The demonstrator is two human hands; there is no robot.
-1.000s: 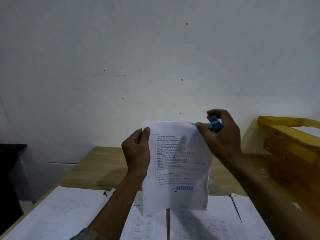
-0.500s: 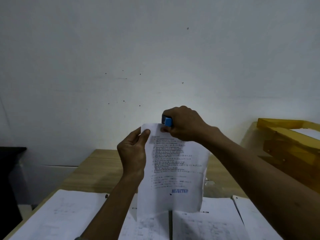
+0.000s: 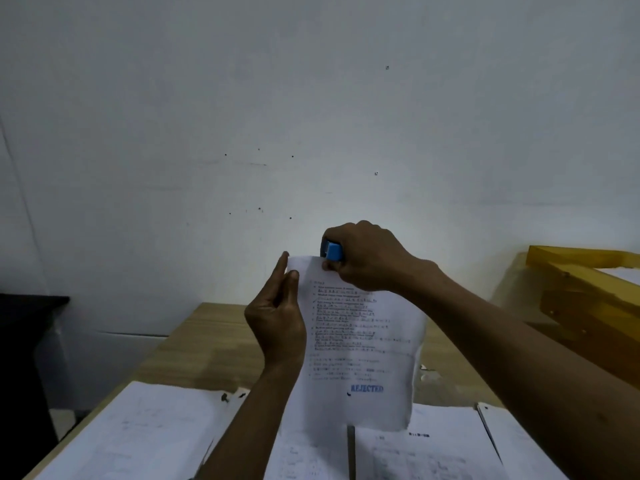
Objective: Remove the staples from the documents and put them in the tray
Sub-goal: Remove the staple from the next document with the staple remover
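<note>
A: In the head view, left hand (image 3: 277, 320)?
B: Pinches the printed document (image 3: 360, 344) at its upper left edge; holds it upright above the wooden surface (image 3: 214, 337).
A: Right hand (image 3: 367, 261)?
B: Curls round a blue staple remover (image 3: 333, 251); presses it onto the sheet's top edge, near the left corner.
A: And the yellow tray (image 3: 581, 259)?
B: Off to the right, well apart from the document. Below, loose papers (image 3: 145, 434) lying flat.
</note>
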